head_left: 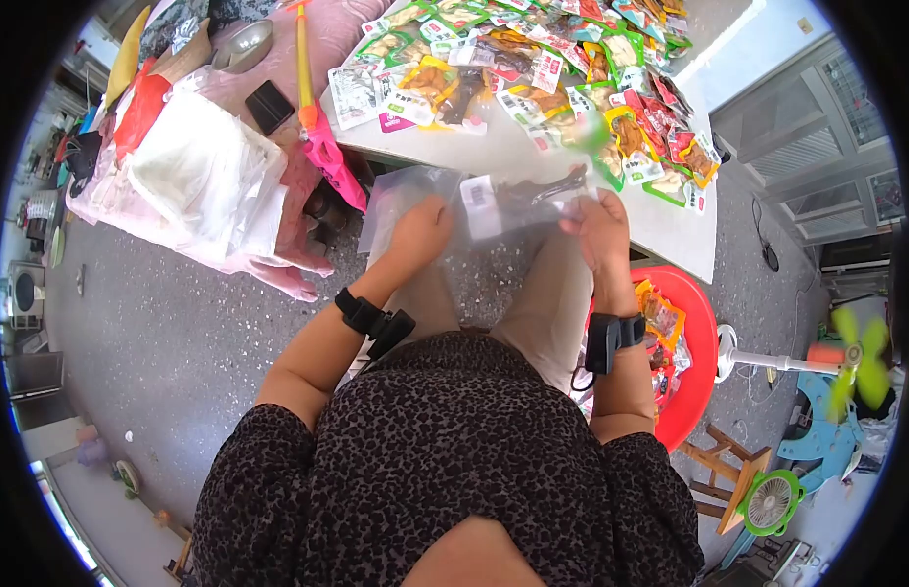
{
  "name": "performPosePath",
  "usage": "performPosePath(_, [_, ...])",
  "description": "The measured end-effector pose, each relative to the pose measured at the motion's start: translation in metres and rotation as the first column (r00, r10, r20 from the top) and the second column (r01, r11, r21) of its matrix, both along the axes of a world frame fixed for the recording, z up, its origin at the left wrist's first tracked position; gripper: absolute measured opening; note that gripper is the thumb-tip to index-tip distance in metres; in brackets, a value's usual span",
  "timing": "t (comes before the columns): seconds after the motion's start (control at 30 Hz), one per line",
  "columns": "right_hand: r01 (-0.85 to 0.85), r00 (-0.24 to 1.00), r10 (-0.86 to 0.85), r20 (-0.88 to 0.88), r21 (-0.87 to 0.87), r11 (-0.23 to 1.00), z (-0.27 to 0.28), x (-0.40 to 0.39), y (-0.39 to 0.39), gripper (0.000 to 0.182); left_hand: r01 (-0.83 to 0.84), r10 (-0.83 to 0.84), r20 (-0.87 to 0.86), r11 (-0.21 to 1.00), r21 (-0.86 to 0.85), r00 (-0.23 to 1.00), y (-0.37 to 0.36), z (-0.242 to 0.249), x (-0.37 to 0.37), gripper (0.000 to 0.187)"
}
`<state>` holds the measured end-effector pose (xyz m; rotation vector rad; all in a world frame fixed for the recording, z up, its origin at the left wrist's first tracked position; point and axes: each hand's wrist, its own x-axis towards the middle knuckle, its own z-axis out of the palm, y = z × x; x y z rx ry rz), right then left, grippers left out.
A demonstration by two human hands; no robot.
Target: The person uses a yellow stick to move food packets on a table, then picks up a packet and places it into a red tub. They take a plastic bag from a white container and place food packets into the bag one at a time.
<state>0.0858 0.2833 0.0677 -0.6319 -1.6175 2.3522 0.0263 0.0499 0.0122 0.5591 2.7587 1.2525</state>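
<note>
Above my lap, my left hand [422,231] is closed on a clear plastic bag [384,201]. To its right, my right hand [599,227] pinches the right end of a clear packet [528,199] with a white label and something dark brown inside. The packet's left end lies against the bag, between my two hands. Beyond them, many colourful snack packets [533,98] are heaped on the white table [425,147]. More packets lie in a red tub [707,342] beside my right forearm.
At the left, a pink-covered surface [102,201] holds a stack of white plastic bags [205,161], a black phone [270,107] and a metal bowl [243,46]. A pink and yellow umbrella [327,157] lies at its edge. A fan [856,362] and a wooden stool [733,470] stand at the right.
</note>
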Motion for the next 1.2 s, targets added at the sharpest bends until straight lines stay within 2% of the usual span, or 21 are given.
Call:
performPosePath(0.1, [0.042,0.998,-0.042,0.053,0.014,0.999,-0.009,0.010,-0.019,0.011,0.025,-0.024,-0.015,0.999,0.037,1.000,0.002,0.000,0.000,0.019])
performPosePath(0.23, [0.045,0.998,-0.047,0.041,0.045,0.998,-0.011,0.019,-0.026,0.014,0.001,-0.001,0.001,0.999,0.039,1.000,0.003,0.004,0.002,0.019])
performPosePath(0.4, [0.062,0.998,-0.061,0.013,-0.052,0.997,-0.007,0.023,-0.035,0.015,0.035,-0.034,-0.095,0.999,0.011,0.995,0.005,0.005,0.008,0.018])
performPosePath(0.5, [0.055,0.998,-0.054,0.014,-0.129,0.990,-0.011,0.025,-0.056,0.015,0.048,-0.065,-0.185,0.994,-0.098,0.981,0.008,0.014,0.012,0.018])
performPosePath(0.6, [0.037,0.999,-0.042,-0.014,-0.251,0.967,-0.017,0.025,-0.077,0.014,0.063,-0.094,-0.160,0.980,-0.190,0.983,0.013,0.029,0.015,0.014])
performPosePath(0.67, [-0.004,0.998,-0.018,-0.060,-0.355,0.935,-0.013,0.021,-0.088,0.013,0.089,-0.122,-0.208,0.983,-0.163,0.970,0.015,0.038,0.016,0.013])
performPosePath(0.77, [-0.155,0.980,0.102,-0.171,-0.335,0.929,-0.007,0.009,-0.104,0.012,0.130,-0.160,-0.261,0.983,-0.129,0.952,0.019,0.057,0.019,0.013])
performPosePath(0.8, [-0.125,0.988,0.083,-0.131,-0.351,0.928,-0.016,0.006,-0.109,0.011,0.143,-0.171,-0.275,0.983,-0.118,0.946,0.019,0.062,0.018,0.013])
performPosePath(0.9, [-0.204,0.977,0.184,-0.110,-0.207,0.957,-0.006,-0.003,-0.121,0.012,0.159,-0.160,-0.390,0.987,-0.036,0.907,0.018,0.065,0.016,0.013])
performPosePath(0.93, [-0.314,0.947,0.301,-0.113,-0.114,0.943,-0.002,-0.007,-0.121,0.013,0.155,-0.161,-0.385,0.987,-0.047,0.909,0.016,0.066,0.015,0.012])
performPosePath(1.0, [-0.514,0.851,0.519,-0.084,0.069,0.855,0.006,-0.015,-0.118,0.014,0.148,-0.163,-0.371,0.987,-0.069,0.914,0.012,0.069,0.014,0.012])
performPosePath(1.07, [-0.643,0.765,0.637,0.091,0.172,0.747,0.011,-0.022,-0.110,0.015,0.157,-0.175,-0.358,0.984,-0.080,0.917,0.007,0.066,0.014,0.012])
performPosePath(1.1, [-0.705,0.709,0.680,0.185,0.208,0.678,0.011,-0.025,-0.108,0.015,0.161,-0.181,-0.347,0.983,-0.086,0.920,0.005,0.064,0.014,0.012])
performPosePath(1.2, [-0.674,0.739,0.659,0.140,0.159,0.722,-0.025,-0.036,-0.105,0.016,0.164,-0.189,-0.372,0.981,-0.100,0.909,0.003,0.059,0.015,0.011])
